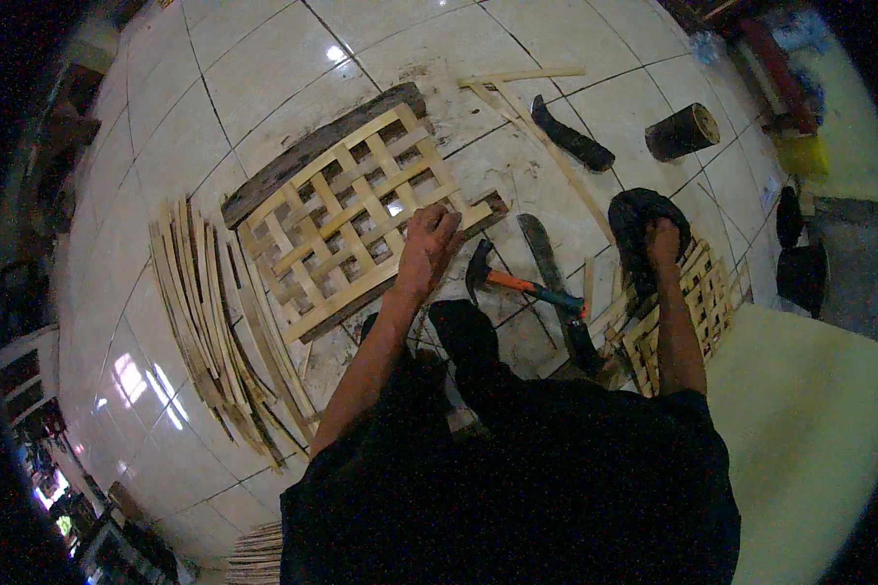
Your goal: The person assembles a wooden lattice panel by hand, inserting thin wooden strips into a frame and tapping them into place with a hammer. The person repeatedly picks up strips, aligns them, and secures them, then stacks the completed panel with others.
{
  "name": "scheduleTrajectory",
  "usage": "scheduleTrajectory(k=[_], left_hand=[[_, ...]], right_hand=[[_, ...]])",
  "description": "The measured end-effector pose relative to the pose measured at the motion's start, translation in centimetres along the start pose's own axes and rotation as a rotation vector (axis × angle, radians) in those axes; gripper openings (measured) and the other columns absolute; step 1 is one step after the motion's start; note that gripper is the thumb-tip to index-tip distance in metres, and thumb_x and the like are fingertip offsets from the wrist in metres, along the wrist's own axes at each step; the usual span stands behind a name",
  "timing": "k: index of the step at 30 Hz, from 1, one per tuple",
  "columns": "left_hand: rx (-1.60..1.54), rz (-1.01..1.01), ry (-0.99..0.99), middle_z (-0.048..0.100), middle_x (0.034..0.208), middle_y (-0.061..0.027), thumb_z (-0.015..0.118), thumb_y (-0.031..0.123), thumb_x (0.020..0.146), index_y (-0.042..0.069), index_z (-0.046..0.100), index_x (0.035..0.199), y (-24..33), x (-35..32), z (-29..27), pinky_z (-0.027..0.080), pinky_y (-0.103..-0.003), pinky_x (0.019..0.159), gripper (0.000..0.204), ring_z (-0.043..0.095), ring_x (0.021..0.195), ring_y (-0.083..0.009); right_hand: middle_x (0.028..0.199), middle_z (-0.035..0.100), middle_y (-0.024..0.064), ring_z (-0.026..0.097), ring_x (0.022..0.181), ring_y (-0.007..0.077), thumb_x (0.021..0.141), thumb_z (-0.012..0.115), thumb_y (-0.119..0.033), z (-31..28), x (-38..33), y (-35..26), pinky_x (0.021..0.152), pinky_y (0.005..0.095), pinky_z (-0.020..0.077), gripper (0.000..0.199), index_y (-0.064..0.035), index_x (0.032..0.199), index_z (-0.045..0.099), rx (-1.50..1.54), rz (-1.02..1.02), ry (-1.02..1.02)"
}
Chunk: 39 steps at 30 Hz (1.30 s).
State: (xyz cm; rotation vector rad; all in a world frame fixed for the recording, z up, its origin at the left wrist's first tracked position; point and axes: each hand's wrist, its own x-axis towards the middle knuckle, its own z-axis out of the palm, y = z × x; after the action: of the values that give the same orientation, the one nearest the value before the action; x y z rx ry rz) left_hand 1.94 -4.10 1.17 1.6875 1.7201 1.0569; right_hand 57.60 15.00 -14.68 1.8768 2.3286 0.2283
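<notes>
A woven lattice panel (346, 219) of flat, pale strips, likely bamboo, lies on the floor in front of me, its far edge along a dark wooden plank (317, 156). My left hand (431, 244) rests at the panel's right near edge, fingers bent together over a strip. To the right, my right hand (663, 242) dips into the opening of a crumpled black bag (639, 229); its fingertips are hidden there. Between the hands lies a claw hammer (522, 285) with an orange and dark handle, beside a long dark blade (546, 258).
Loose strips (205, 322) are bundled left of the panel. Further off lie several pale strips (546, 146), a curved dark blade or sheath (571, 136) and a dark cylinder (683, 133). A second woven piece (698, 312) sits under my right forearm, near a pale yellow surface (800, 409).
</notes>
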Motion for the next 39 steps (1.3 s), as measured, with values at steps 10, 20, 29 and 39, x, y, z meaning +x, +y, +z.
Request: scheduleTrajectory(k=[10,20,29,39], left_hand=[[0.191,0.129,-0.059,0.054,0.121,-0.0154,0.061,0.012,0.084,0.006,0.059,0.115,0.1,-0.2,-0.3,0.038,-0.046,0.098,0.032,0.048,0.114,-0.0382],[0.247,0.231,-0.008,0.055,0.111,-0.0128,0.068,0.011,0.080,0.004,0.057,0.113,-0.8,0.4,0.7,0.043,-0.043,0.090,0.035,0.051,0.103,-0.0345],[0.123,0.210,0.094,0.059,0.103,-0.0134,0.068,0.016,0.080,0.005,0.059,0.105,-0.5,1.1,1.0,0.044,-0.044,0.084,0.029,0.055,0.099,-0.0349],[-0.088,0.271,-0.026,0.065,0.105,-0.0091,0.072,0.015,0.077,0.010,0.063,0.106,-0.3,2.2,0.0,0.045,-0.042,0.084,0.031,0.060,0.097,-0.0306]], right_hand=[[0.088,0.062,0.0247,0.061,0.081,0.0392,0.093,0.054,-0.032,-6.0,-1.9,-1.3,0.072,0.0521,0.0472,0.036,0.0033,0.095,0.064,0.284,0.030,-0.068],[0.090,0.064,0.0238,0.062,0.082,0.0391,0.094,0.049,-0.041,-8.4,-3.2,-0.5,0.076,0.0513,0.0476,0.050,0.0035,0.116,0.058,0.100,-0.007,0.388],[0.086,0.064,0.0154,0.061,0.073,0.0227,0.092,0.059,-0.020,-25.2,-6.8,-15.8,0.067,0.0332,0.0486,0.029,-0.0048,0.117,0.055,0.703,0.188,0.193],[0.093,0.065,0.0189,0.065,0.083,0.0367,0.092,0.060,-0.022,-28.7,-4.2,-35.1,0.071,0.0437,0.0513,0.041,-0.0029,0.124,0.042,1.063,-0.270,-0.297]])
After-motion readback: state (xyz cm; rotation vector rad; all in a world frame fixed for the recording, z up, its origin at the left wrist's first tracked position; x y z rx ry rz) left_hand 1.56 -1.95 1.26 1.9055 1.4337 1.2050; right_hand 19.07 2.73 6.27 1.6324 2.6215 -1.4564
